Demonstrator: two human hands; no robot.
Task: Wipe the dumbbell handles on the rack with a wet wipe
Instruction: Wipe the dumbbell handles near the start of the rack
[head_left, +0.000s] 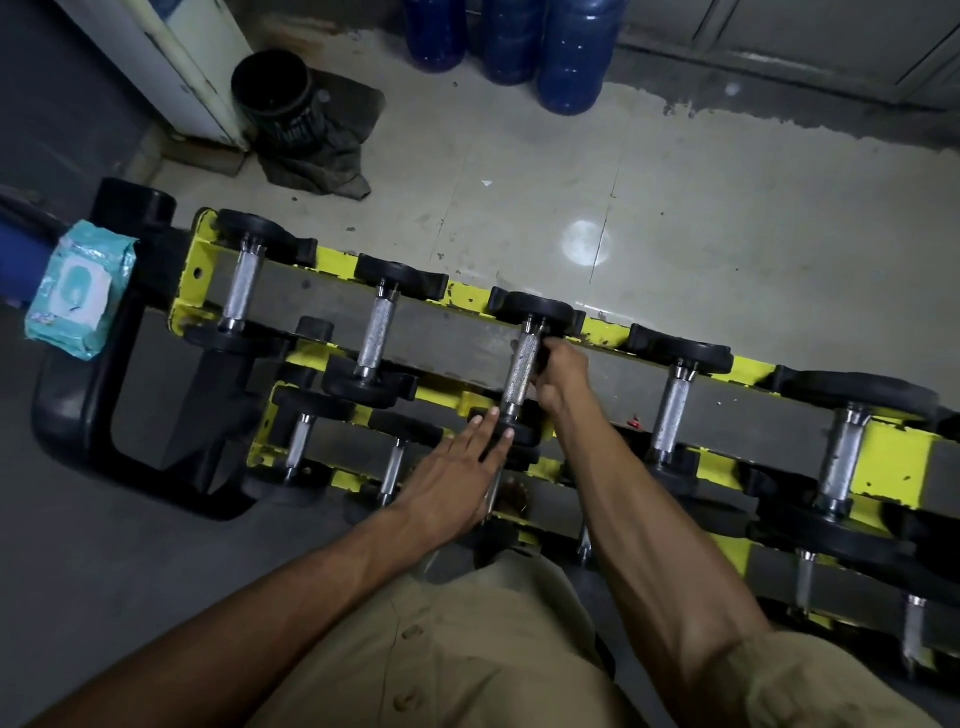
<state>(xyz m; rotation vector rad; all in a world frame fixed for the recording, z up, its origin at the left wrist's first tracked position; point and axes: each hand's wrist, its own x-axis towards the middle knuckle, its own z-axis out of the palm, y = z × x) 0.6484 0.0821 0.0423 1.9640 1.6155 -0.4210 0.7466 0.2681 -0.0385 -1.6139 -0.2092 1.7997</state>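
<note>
A yellow rack (883, 467) holds several black dumbbells with knurled steel handles on its tiers. On the top tier, my right hand (563, 371) curls round the right side of the third dumbbell's handle (522, 366). I see no wipe in that hand; its fingers go under the bar and are hidden. My left hand (452, 483) lies flat, with straight fingertips touching that dumbbell's near black weight (511, 434). A teal pack of wet wipes (78, 291) lies at the rack's left end, away from both hands.
Neighbouring handles sit left (376, 332) and right (672, 410) of the held one. A black tubular frame (67, 415) stands left of the rack. Beyond it are a black bin (275, 98), a dark rag (322, 161), blue water jugs (571, 52) and tiled floor.
</note>
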